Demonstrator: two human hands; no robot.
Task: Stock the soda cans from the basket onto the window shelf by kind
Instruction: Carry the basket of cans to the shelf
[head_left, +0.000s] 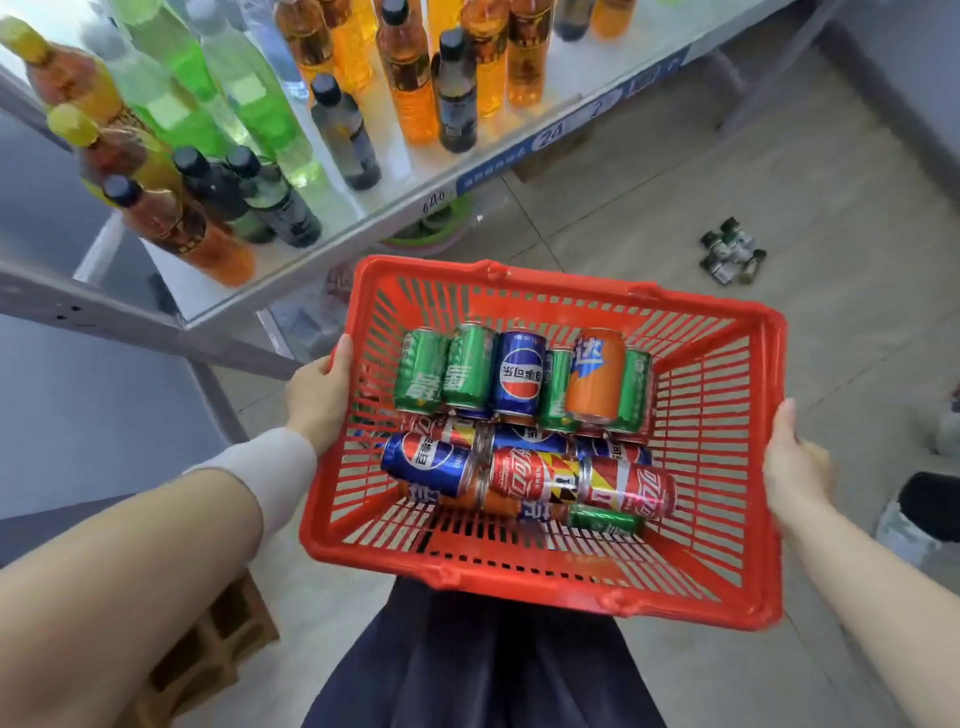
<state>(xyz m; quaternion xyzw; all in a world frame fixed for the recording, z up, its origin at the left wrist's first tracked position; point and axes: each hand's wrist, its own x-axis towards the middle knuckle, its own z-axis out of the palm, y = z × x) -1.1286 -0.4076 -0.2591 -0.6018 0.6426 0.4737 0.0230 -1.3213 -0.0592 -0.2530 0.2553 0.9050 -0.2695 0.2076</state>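
Grey tiled floor (675, 208) forms the background, with a glass-topped shelf (291, 270) crossing the upper left of the frame. At centre frame a red plastic basket (519, 577) is held off the floor between both hands. Inside it soda cans lie mixed together. The upper row has several green cans (421, 374), one blue can (519, 371) and one orange can (595, 374). The lower row shows a second blue one and two red cans (535, 473), piled over further cans that are only partly visible. On the basket's left rim the left hand (317, 400) is clamped, thumb curled over the top edge and fingers hidden beneath. On the right rim the right hand (795, 467) grips likewise. A white sleeve (265, 467) covers the left wrist. Standing on the shelf are green bottles (249, 93), orange bottles (415, 78) and dark-capped bottles (348, 135). A blue price strip (550, 137) runs along its front edge. Right of centre, a cluster of small dark bottles (730, 252) lies on the floor. A dark garment (483, 665) fills the lower centre.
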